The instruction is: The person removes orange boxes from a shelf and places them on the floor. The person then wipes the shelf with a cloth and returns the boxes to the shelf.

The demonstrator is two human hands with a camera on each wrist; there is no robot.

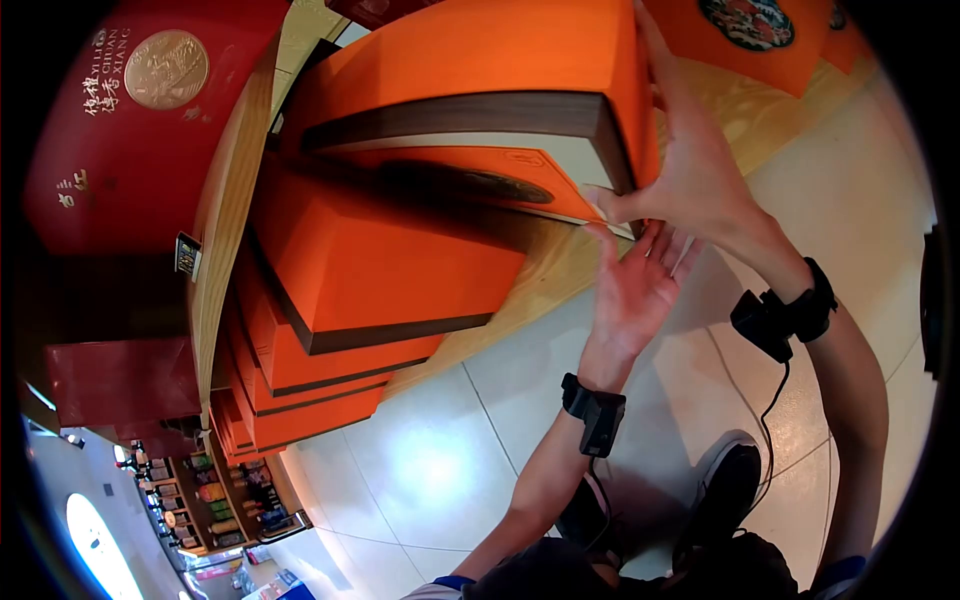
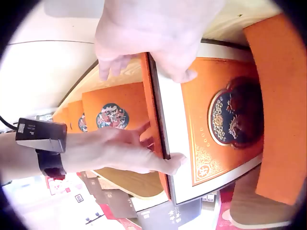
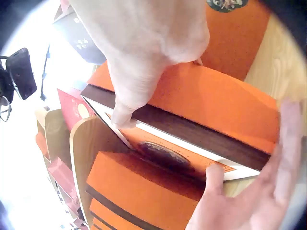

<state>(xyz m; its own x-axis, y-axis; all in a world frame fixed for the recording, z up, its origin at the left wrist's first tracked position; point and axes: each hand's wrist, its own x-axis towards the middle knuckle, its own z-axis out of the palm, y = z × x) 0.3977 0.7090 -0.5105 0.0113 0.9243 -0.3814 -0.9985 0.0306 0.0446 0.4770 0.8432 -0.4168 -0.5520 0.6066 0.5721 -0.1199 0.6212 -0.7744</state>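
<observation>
A large orange gift box (image 1: 480,60) with dark brown edging is tilted over the wooden shelf. Its white-bordered face (image 2: 177,143) carries a dark oval medallion (image 2: 237,112). My right hand (image 1: 690,175) grips one edge of it, thumb on the white border and fingers around the orange side, as the right wrist view also shows for this hand (image 3: 148,52). At the near lower corner, my left hand (image 1: 640,290) holds the box with its palm turned up. In the left wrist view the left hand (image 2: 148,33) has its thumb on the white border and fingers behind.
Several similar orange boxes (image 1: 390,260) stand in a row along the wooden shelf (image 1: 540,275). A red box (image 1: 130,130) with a gold medallion is beyond a wooden divider (image 1: 230,220). Pale floor tiles (image 1: 430,470) lie below, and bottle shelves (image 1: 215,495) stand farther off.
</observation>
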